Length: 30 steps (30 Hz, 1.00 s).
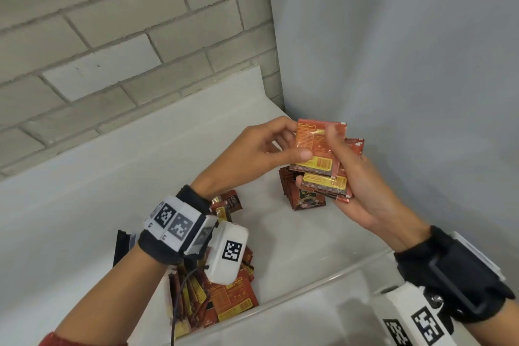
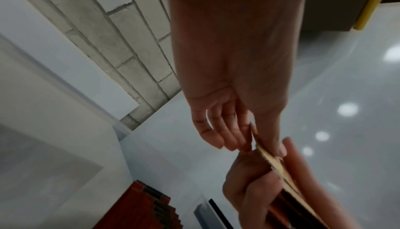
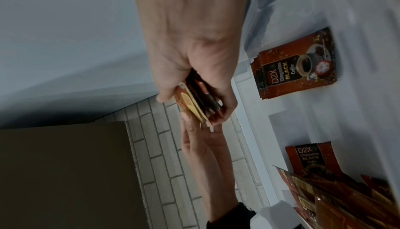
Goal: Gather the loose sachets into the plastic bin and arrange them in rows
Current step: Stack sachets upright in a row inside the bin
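My right hand (image 1: 317,157) grips a stack of red-brown coffee sachets (image 1: 325,185) above the plastic bin (image 1: 323,281), its thumb lying across the top one. My left hand (image 1: 297,139) pinches the left edge of that top sachet (image 1: 320,135), which shows its printed back. Under both hands a short row of sachets (image 1: 303,196) stands on edge against the bin's far right corner. A loose pile of sachets (image 1: 224,303) lies in the bin's near left part, partly hidden by my left wrist. The right wrist view shows the held stack (image 3: 199,102) edge-on and the row (image 3: 292,68).
A brick wall (image 1: 112,36) runs behind the bin and a grey wall (image 1: 393,64) closes its right side. A black object (image 1: 123,244) sits by the bin's left edge. A brown box (image 3: 65,172) shows in the right wrist view.
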Each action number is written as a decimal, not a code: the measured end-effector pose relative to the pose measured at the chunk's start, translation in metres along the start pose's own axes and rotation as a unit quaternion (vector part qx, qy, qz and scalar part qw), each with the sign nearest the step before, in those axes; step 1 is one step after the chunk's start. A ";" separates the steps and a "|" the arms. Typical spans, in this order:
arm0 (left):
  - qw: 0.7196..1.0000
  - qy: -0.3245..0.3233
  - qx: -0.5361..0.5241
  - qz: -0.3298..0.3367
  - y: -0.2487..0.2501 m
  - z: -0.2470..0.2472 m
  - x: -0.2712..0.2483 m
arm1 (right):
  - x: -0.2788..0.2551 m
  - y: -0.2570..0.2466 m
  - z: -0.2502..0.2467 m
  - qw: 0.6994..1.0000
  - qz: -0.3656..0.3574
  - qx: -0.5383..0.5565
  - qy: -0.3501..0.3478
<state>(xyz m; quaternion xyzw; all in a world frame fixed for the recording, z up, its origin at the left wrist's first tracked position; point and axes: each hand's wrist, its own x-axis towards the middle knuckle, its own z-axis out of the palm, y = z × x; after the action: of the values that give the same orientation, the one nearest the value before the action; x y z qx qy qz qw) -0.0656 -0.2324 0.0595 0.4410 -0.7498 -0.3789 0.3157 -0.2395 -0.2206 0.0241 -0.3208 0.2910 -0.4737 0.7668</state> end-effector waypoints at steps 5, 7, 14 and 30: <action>0.996 0.024 -0.075 0.028 0.006 -0.006 -0.004 | 0.001 -0.001 0.001 0.999 0.030 -0.015 -0.034; 0.996 0.028 -0.075 0.044 0.005 -0.009 -0.005 | 0.001 0.000 0.000 0.998 0.042 0.012 -0.040; 0.994 0.002 -0.078 0.074 0.002 -0.014 -0.010 | 0.001 0.000 -0.002 0.997 0.071 0.020 -0.026; 0.997 0.026 -0.074 -0.024 0.006 -0.013 -0.015 | 0.004 0.000 -0.006 1.000 0.007 0.021 -0.012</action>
<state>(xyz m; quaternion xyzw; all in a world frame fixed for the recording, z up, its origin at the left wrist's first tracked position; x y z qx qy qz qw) -0.0514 -0.2203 0.0693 0.4440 -0.7007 -0.4289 0.3576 -0.2424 -0.2254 0.0199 -0.3081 0.2742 -0.4708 0.7799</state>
